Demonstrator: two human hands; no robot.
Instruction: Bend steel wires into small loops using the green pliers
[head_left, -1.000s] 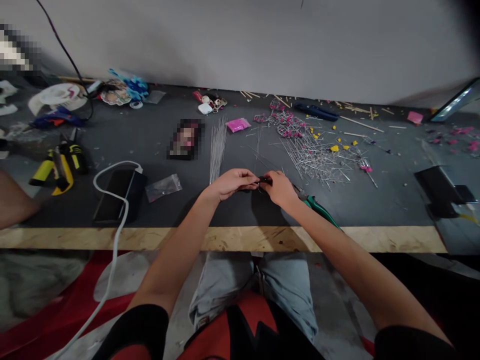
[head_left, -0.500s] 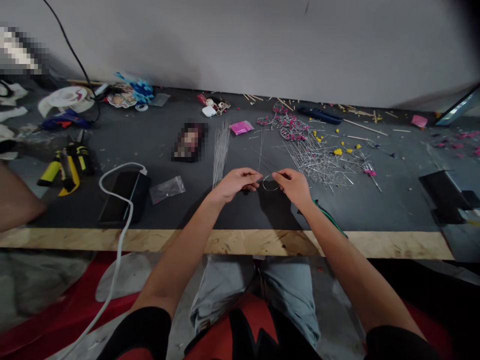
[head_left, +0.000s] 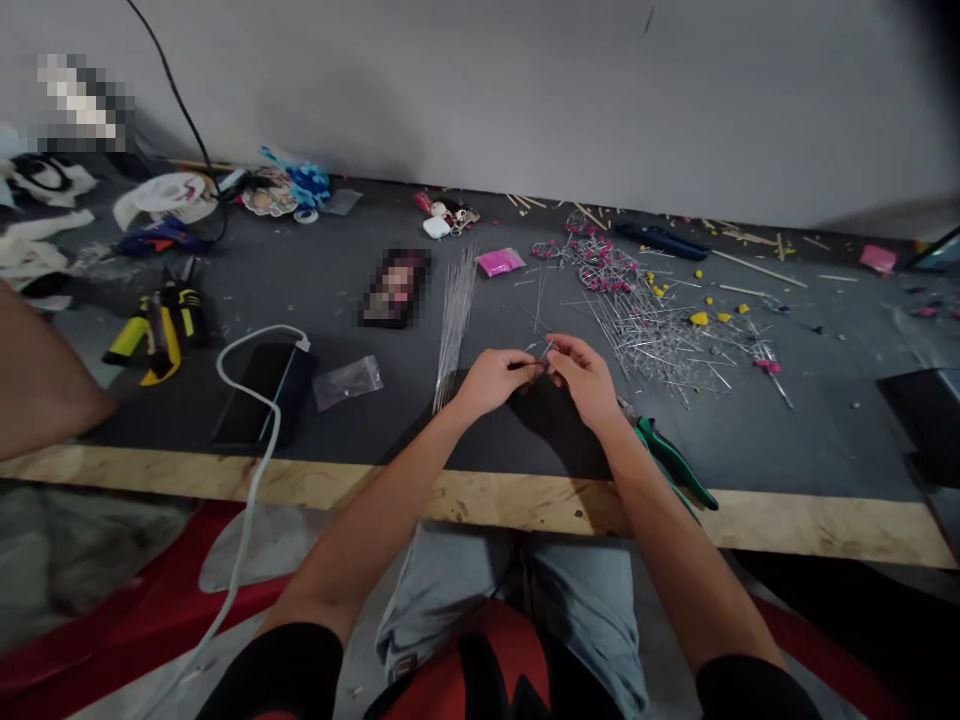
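My left hand [head_left: 496,382] is closed in a pinch on a thin silvery wire [head_left: 548,349]. Opposite it, the fingers of my right hand [head_left: 583,376] are bent around the same wire, fingertips almost touching those of the left. Most of the wire is hidden by the fingers, so its shape is hard to make out. Left of my hands lies a bundle of straight wires [head_left: 454,325]. To the right spreads a heap of bent wire pieces [head_left: 645,335], some with pink bits on them. Green-handled pliers [head_left: 675,465] lie partly under my right forearm.
A pink packet [head_left: 500,262], a clear plastic bag [head_left: 349,382] and a black power bank [head_left: 262,395] with a white cable are on the table. Yellow-and-black cutters [head_left: 184,305] lie farther left, near another person's arm [head_left: 45,380]. A dark blue tool [head_left: 660,240] rests at the back.
My hands have come closer together, and the round wire loop between them no longer shows. The view has shifted slightly left, and more of the green pliers shows.
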